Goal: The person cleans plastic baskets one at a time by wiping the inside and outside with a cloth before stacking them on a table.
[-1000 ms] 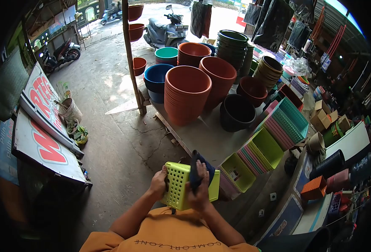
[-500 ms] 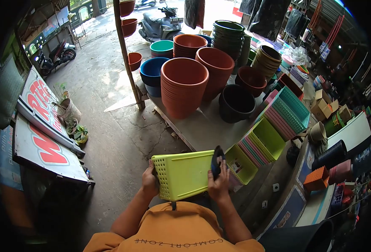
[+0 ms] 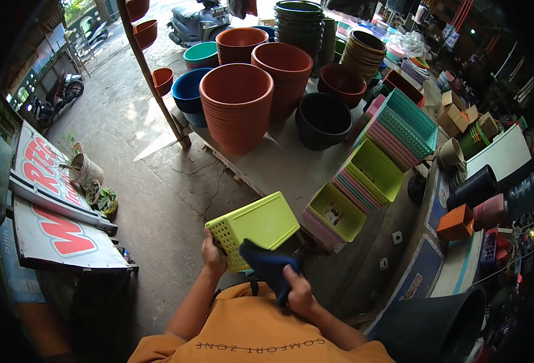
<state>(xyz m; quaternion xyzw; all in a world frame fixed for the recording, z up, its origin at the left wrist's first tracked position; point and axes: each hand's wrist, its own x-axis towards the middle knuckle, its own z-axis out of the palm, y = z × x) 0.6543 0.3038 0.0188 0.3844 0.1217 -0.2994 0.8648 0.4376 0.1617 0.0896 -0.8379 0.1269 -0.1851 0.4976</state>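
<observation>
A yellow-green plastic basket [image 3: 255, 221] is tilted in front of my body, its perforated side toward the left. My left hand [image 3: 212, 254] grips that perforated side. In my right hand [image 3: 299, 289] is a dark blue cloth [image 3: 267, 266], which hangs over the basket's lower right part and is a little blurred. The right hand itself does not touch the basket. Just beyond, to the right, stand a stack with a yellow-green basket on top [image 3: 338, 212] and another stack of coloured baskets [image 3: 376, 172].
A low platform [image 3: 267, 163] ahead carries terracotta pot stacks [image 3: 236, 109], a black pot [image 3: 323, 121] and blue pots [image 3: 189, 91]. A wooden post [image 3: 152, 78] stands at its left corner. Signboards [image 3: 61, 224] lean at the left; a large black tub [image 3: 430, 327] is at the lower right.
The basket has turned and its right end has risen. My right hand has left the basket's right edge and moved down and left with the cloth. The view has shifted.
</observation>
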